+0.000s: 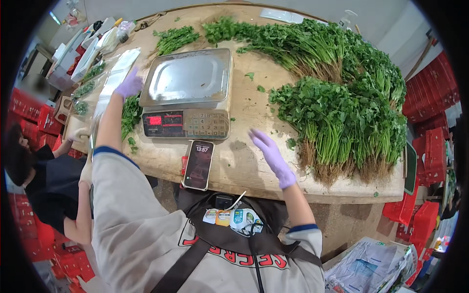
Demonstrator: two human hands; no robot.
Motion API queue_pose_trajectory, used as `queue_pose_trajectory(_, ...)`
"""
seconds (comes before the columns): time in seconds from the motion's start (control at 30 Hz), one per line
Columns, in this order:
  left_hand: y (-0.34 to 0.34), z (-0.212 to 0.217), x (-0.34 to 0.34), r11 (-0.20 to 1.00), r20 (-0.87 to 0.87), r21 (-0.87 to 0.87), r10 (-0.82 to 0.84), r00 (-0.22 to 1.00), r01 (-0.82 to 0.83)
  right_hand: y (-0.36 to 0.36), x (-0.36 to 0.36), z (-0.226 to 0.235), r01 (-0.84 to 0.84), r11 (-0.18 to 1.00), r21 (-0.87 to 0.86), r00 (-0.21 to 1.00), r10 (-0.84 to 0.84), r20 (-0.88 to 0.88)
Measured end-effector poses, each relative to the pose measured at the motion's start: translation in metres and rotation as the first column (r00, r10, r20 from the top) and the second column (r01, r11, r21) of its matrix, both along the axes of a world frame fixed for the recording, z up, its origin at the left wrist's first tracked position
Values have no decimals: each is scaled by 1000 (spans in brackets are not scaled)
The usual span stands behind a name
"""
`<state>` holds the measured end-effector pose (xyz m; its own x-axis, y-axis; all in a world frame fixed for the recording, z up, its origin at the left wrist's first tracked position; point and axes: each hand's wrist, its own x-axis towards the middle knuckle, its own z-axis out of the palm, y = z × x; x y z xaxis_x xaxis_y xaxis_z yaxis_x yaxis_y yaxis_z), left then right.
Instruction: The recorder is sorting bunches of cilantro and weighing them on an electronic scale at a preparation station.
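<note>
My left hand (129, 84), in a purple glove, is at the left edge of a digital scale (188, 80), its fingers stretched out and holding nothing I can see. Beside and below it, a bunch of coriander (131, 116) lies along the scale's left side. My right hand (270, 155), also gloved in purple, hovers over the table front with fingers apart and nothing in them. To its right lies a big heap of coriander (337, 112), roots toward me. The scale's metal pan carries no greens. A phone (198, 164) lies below the scale's keypad.
Smaller coriander (177, 40) lies behind the scale. Packed greens in clear bags (84, 90) line the left side, where a co-worker (53, 180) in dark clothes stands. Red crates (430, 156) are stacked at the right, and a lined box (371, 263) is at lower right.
</note>
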<state>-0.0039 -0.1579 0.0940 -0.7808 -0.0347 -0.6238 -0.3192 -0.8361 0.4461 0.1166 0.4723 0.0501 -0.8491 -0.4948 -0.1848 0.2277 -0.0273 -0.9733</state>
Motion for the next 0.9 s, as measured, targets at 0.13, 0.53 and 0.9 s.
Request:
queue_pose_trajectory(0.13, -61, -22, 134, -235, 263, -962, -681, 683, 136, -107, -35, -26, -103, 892, -440, 960, 204, 190)
queue_pose_trajectory(0.53, 158, -5, 53, 753, -124, -596, -428, 895, 278, -29, -50, -29, 338, 900, -274, 925, -266, 270)
queue_pose_trajectory(0.9, 437, 68, 86, 103, -529, -808, -560, 638, -580, 100, 0, 4, 518, -356, 778, 825, -33, -565)
